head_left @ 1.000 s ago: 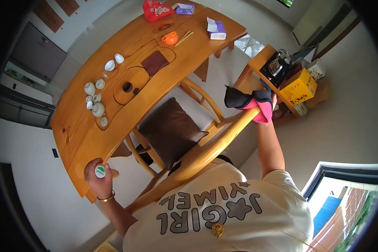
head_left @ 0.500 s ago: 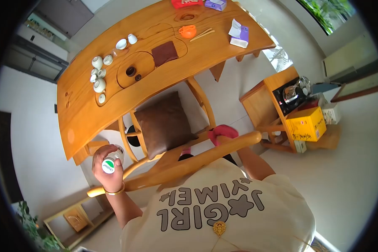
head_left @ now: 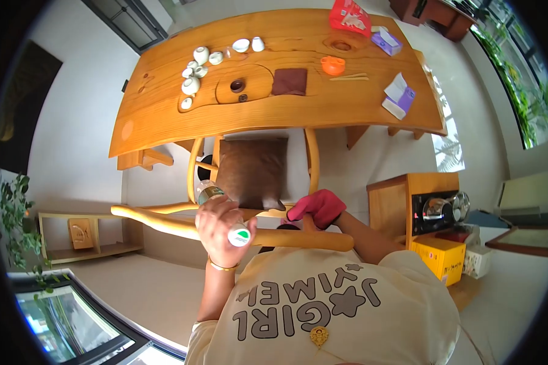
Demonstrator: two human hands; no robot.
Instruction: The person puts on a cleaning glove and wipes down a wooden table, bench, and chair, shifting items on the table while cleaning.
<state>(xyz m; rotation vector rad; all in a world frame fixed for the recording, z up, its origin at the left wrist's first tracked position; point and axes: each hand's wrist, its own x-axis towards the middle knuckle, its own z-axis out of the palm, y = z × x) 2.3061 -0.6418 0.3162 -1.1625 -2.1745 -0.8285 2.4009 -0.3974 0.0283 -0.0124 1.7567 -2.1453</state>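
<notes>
My left hand [head_left: 216, 224] is wrapped round a clear bottle [head_left: 209, 192] with a label and a white cap bearing a green mark. The bottle tilts, its cap end toward me and its base toward the chair. A pink-red cloth [head_left: 320, 205] covers most of my right hand [head_left: 337, 218], hiding the fingers; it appears bunched in the grip by the chair's wooden back rail [head_left: 286, 239]. Beyond both hands lies the chair's dark brown cushion [head_left: 252, 164].
The wooden table [head_left: 158, 131] carries white teaware [head_left: 190, 86], a brown cloth [head_left: 290, 81], an orange pot [head_left: 333, 65], a tissue pack [head_left: 399, 100] and a red bag [head_left: 351, 18]. At right stands a wooden cabinet [head_left: 388, 204] with a kettle [head_left: 435, 208] and a yellow box [head_left: 438, 258].
My left hand has moved right with the bottle, closer to the chair's middle. My view has turned, so the table now lies more level. The cloth stays with my right hand.
</notes>
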